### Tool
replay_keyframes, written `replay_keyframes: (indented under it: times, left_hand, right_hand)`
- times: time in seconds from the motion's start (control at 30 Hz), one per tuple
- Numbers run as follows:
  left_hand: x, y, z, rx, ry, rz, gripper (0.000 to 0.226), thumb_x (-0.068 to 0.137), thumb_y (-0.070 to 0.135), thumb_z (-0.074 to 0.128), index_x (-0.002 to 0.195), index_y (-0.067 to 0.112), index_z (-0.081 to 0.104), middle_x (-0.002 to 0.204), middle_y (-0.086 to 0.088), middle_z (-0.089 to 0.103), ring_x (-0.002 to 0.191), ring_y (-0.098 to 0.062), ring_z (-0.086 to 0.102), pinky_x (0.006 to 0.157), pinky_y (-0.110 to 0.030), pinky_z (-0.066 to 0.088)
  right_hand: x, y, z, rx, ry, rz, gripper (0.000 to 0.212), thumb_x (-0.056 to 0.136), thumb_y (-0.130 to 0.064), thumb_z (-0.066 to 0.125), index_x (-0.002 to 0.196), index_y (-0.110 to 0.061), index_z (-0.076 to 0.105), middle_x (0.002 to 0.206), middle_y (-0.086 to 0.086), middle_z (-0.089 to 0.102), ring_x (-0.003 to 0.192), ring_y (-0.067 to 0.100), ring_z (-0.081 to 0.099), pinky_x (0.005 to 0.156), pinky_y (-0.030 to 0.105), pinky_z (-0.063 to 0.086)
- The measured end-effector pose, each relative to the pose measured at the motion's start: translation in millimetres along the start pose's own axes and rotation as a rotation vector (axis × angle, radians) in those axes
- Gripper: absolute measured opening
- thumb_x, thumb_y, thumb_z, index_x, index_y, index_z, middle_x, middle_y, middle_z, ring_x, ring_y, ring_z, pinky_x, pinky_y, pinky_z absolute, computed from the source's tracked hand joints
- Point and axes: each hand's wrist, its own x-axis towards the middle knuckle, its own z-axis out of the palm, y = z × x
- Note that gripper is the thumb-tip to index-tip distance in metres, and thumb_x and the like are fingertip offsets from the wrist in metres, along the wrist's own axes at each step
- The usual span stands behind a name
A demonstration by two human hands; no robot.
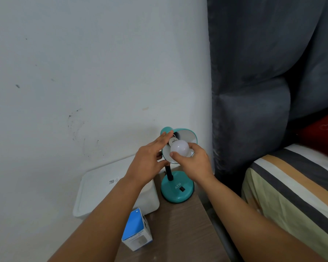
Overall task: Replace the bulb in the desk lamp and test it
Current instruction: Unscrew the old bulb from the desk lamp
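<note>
The right hand (194, 164) has its grip curled round the bulb (179, 148) inside the shade (187, 136). The left hand (150, 159) braces the shade, fingers flat. Best turned straight and gently.

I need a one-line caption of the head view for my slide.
Right hand grips the bulb in the lamp shade while the left hand steadies it.
</note>
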Motion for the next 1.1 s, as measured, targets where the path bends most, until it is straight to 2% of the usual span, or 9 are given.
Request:
replay_keyframes:
  times: [0.2, 0.3, 0.37, 0.47, 0.6, 0.7, 0.87, 0.97, 1.1]
  left_hand:
    - [0, 1, 0, 0.002, 0.009, 0.007, 0.096, 0.079, 0.001, 0.083, 0.150, 0.046, 0.038, 0.157, 0.011, 0.044, 0.133, -0.011, 0.056, 0.102, -0.030, 0.054]
    - [0, 1, 0, 0.006, 0.005, 0.006, 0.096, 0.079, 0.000, 0.083, 0.150, 0.047, 0.038, 0.156, 0.012, 0.044, 0.131, -0.009, 0.057, 0.101, -0.031, 0.054]
    - [1, 2, 0, 0.009, 0.001, 0.005, 0.096, 0.080, 0.000, 0.082, 0.151, 0.047, 0.038, 0.156, 0.011, 0.045, 0.128, -0.010, 0.059, 0.101, -0.031, 0.054]
    - [1, 2, 0, 0.017, 0.001, 0.010, 0.096, 0.080, 0.000, 0.082, 0.151, 0.046, 0.038, 0.156, 0.010, 0.045, 0.127, -0.010, 0.061, 0.101, -0.030, 0.055]
    - [0, 2, 0, 0.017, -0.002, 0.002, 0.096, 0.080, 0.002, 0.082, 0.151, 0.048, 0.037, 0.156, 0.010, 0.045, 0.125, -0.009, 0.061, 0.101, -0.028, 0.054]
    - [0, 3, -1, 0.005, -0.003, -0.006, 0.096, 0.080, 0.001, 0.083, 0.150, 0.049, 0.038, 0.156, 0.011, 0.044, 0.122, -0.009, 0.064, 0.100, -0.028, 0.055]
    - [0, 4, -1, 0.021, -0.003, -0.012, 0.101, 0.077, -0.002, 0.083, 0.149, 0.050, 0.036, 0.156, 0.008, 0.045, 0.120, -0.014, 0.066, 0.100, -0.027, 0.055]
    - [1, 4, 0, 0.031, -0.004, -0.008, 0.099, 0.078, -0.001, 0.083, 0.151, 0.046, 0.037, 0.157, 0.007, 0.045, 0.121, -0.014, 0.065, 0.100, -0.027, 0.054]
    - [1, 3, 1, 0.009, 0.000, -0.009, 0.101, 0.078, -0.003, 0.083, 0.149, 0.050, 0.036, 0.157, 0.008, 0.044, 0.123, -0.012, 0.064, 0.101, -0.028, 0.054]
  right_hand:
    - [0, -1, 1, -0.003, 0.004, 0.010, 0.065, 0.073, -0.038, 0.081, 0.131, -0.021, 0.055, 0.120, -0.003, 0.056, 0.101, 0.012, 0.050, 0.077, 0.026, 0.041]
    - [0, -1, 1, -0.035, 0.004, -0.011, 0.064, 0.073, -0.044, 0.080, 0.128, -0.022, 0.055, 0.123, -0.002, 0.057, 0.106, 0.015, 0.053, 0.082, 0.030, 0.046]
    - [1, 0, 2, -0.090, 0.003, -0.036, 0.063, 0.071, -0.052, 0.076, 0.125, -0.027, 0.056, 0.131, 0.002, 0.055, 0.118, 0.022, 0.054, 0.089, 0.038, 0.050]
    - [2, -1, 0, -0.266, -0.008, -0.057, 0.067, 0.073, -0.061, 0.070, 0.129, -0.030, 0.054, 0.158, 0.010, 0.030, 0.135, 0.030, 0.044, 0.100, 0.045, 0.046]
    - [3, -2, -5, -0.426, -0.011, -0.097, 0.067, 0.076, -0.064, 0.066, 0.133, -0.030, 0.053, 0.165, 0.008, 0.010, 0.133, 0.033, 0.045, 0.101, 0.052, 0.045]
    - [6, -3, -7, -0.425, -0.029, -0.118, 0.065, 0.075, -0.057, 0.070, 0.132, -0.031, 0.053, 0.165, 0.007, 0.008, 0.134, 0.034, 0.043, 0.101, 0.051, 0.045]
    - [8, 3, -10, -0.388, -0.013, -0.315, 0.064, 0.077, -0.012, 0.073, 0.123, -0.041, 0.041, 0.161, 0.005, 0.023, 0.142, 0.030, 0.033, 0.099, 0.048, 0.048]
    - [8, 4, -14, -0.325, -0.043, -0.337, 0.064, 0.078, -0.012, 0.074, 0.125, -0.041, 0.043, 0.159, 0.002, 0.028, 0.141, 0.027, 0.034, 0.099, 0.036, 0.044]
    - [3, 6, -20, -0.287, -0.033, -0.326, 0.068, 0.079, -0.021, 0.076, 0.136, -0.037, 0.045, 0.164, 0.001, 0.016, 0.142, 0.024, 0.033, 0.105, 0.033, 0.039]
